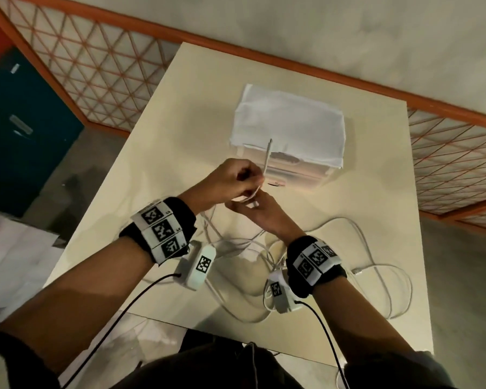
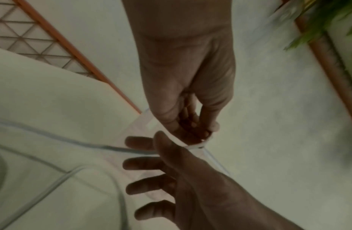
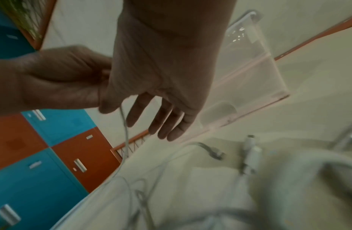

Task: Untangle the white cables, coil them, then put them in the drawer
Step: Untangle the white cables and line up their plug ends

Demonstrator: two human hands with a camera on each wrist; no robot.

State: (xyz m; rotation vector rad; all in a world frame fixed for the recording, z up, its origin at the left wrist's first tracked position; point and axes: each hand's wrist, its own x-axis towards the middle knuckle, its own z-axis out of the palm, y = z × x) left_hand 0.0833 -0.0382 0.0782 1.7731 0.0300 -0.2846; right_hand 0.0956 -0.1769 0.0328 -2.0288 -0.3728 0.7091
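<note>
Head view: the left hand (image 1: 235,179) pinches one white cable (image 1: 267,160) near its end, its fingers curled; the right hand (image 1: 254,209) meets it just below, above the table (image 1: 166,130). The remaining cables (image 1: 376,279) lie tangled near the table's front edge; the clear drawer unit (image 1: 298,169) stands behind under a white cloth (image 1: 286,122). Left wrist view: the left hand pinches the strand. Right wrist view: the right hand's thumb and forefinger hold the strand, the other fingers (image 3: 167,124) spread. Risk: pulling hard may tighten knots or drag connectors off the table.
</note>
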